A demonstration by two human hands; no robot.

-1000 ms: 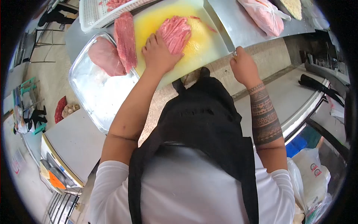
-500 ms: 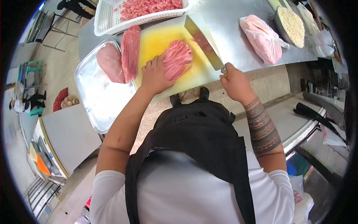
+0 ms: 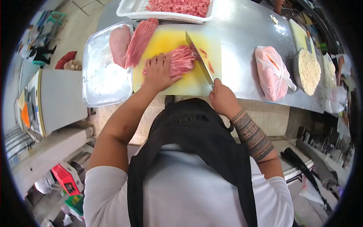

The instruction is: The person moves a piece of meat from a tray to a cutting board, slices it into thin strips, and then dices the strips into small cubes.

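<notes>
On a yellow and white cutting board point(image 3: 181, 89) lies a pile of sliced red meat point(image 3: 181, 61). My left hand point(image 3: 159, 72) rests on the pile's left part, fingers spread and pressing down. My right hand point(image 3: 224, 97) is wrapped round the handle of a cleaver point(image 3: 200, 60), whose blade stands at the pile's right end. Small meat scraps point(image 3: 207, 60) lie right of the blade. Left of the board, a long red meat piece point(image 3: 142, 42) and a paler piece point(image 3: 119, 45) rest partly over a metal tray point(image 3: 107, 90).
A white basket point(image 3: 166, 16) of diced meat stands behind the board. On the metal table point(image 3: 242, 41), a tied plastic bag point(image 3: 273, 73) and a bowl of pale crumbs point(image 3: 308, 72) sit to the right. A person point(image 3: 38, 54) is at the far left.
The view has shifted and turned. The cleaver has moved left, its blade now at the meat pile's right end and more edge-on. My left hand still presses on the pile.
</notes>
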